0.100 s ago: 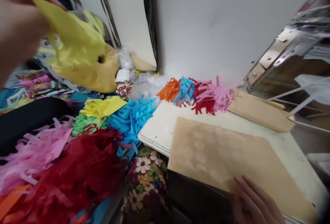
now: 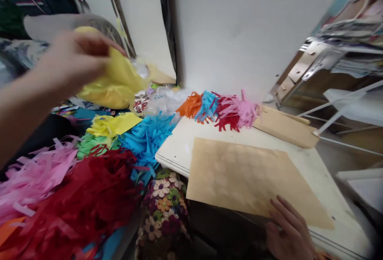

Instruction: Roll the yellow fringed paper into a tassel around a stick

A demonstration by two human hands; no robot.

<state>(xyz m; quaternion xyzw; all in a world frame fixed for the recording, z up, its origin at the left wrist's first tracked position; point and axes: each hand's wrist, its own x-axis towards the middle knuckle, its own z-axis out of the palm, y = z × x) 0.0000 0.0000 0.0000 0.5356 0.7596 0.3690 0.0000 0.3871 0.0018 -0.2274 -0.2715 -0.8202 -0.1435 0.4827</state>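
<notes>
The left hand is raised at upper left, blurred, its fingers curled and pinched onto yellow paper, which bunches and hangs below and to the right of the knuckles. How tightly it grips cannot be told through the blur. The paper hangs above a clutter of small things at the back, close to the wall.

The right hand lies low at the bottom edge, fingers spread fairly flat, fingertips resting on the near edge of a brown sheet. It closes around nothing; it only presses on the sheet. The sheet lies askew on a white worktop, its near corner jutting over the worktop's front edge.

At the worktop's far edge sits a row of fringed tufts, orange, blue, red and pink, touching one another. Just right of them lies a folded brown piece, reaching the far right edge. A bare strip of worktop runs between the tufts and the sheet, and another along the right side.

Left of the worktop, heaps of fringe crowd together: red fringe nearest, pink fringe beside it, blue fringe against the worktop's left corner, green and yellow behind. A flowered cloth shows under the worktop's near left corner.
</notes>
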